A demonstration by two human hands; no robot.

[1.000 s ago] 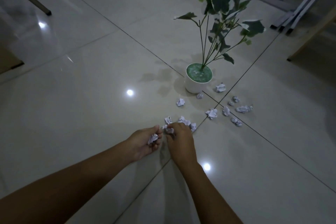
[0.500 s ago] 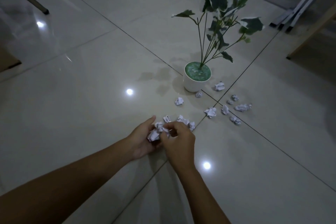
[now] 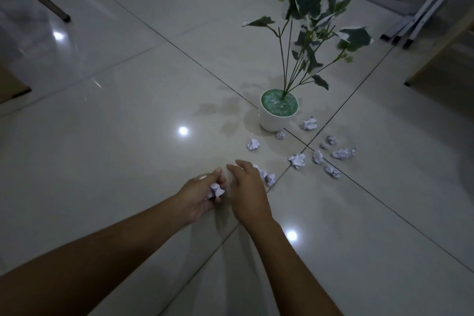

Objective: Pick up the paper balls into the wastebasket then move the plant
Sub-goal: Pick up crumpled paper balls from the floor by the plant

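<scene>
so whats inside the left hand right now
The left hand is curled around crumpled white paper balls, which poke out between the fingers. How many it holds cannot be told, since the palm and fingers cover the rest.

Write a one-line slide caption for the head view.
Left hand holds crumpled paper; right hand hovers open near paper balls scattered by the potted plant.

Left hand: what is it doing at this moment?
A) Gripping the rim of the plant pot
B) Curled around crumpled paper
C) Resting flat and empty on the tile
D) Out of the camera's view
B: the left hand is curled around crumpled white paper, well short of the plant pot; the right hand beside it is open.
</scene>
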